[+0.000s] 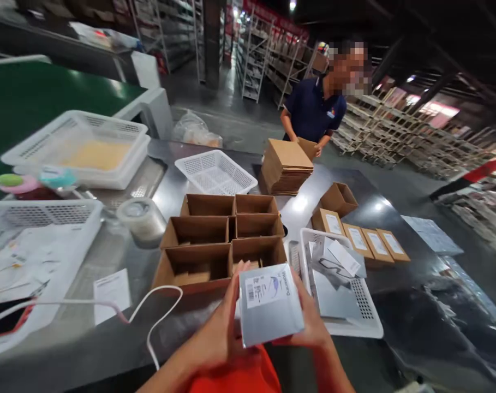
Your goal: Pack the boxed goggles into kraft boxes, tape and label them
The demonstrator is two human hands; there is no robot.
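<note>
Between my two hands is a silver-grey product box [270,319] with a white barcode label on its end. My left hand [228,311] grips its left side and my right hand [309,314] its right side, each closed round it. Just beyond it stand several open brown cardboard boxes [194,259] in two columns, with their tops up. To the right of my right hand sits a white plastic basket [372,322] holding grey boxes and a leaflet [342,256] that lies on top.
Labelled cartons [378,243] line the table's right side. Behind are a stack of flat cardboard [286,169], a white basket [215,169] and a co-worker [315,112] holding cardboard. A tape roll [141,218], a white cable [157,289] and a paper slip [112,295] lie left.
</note>
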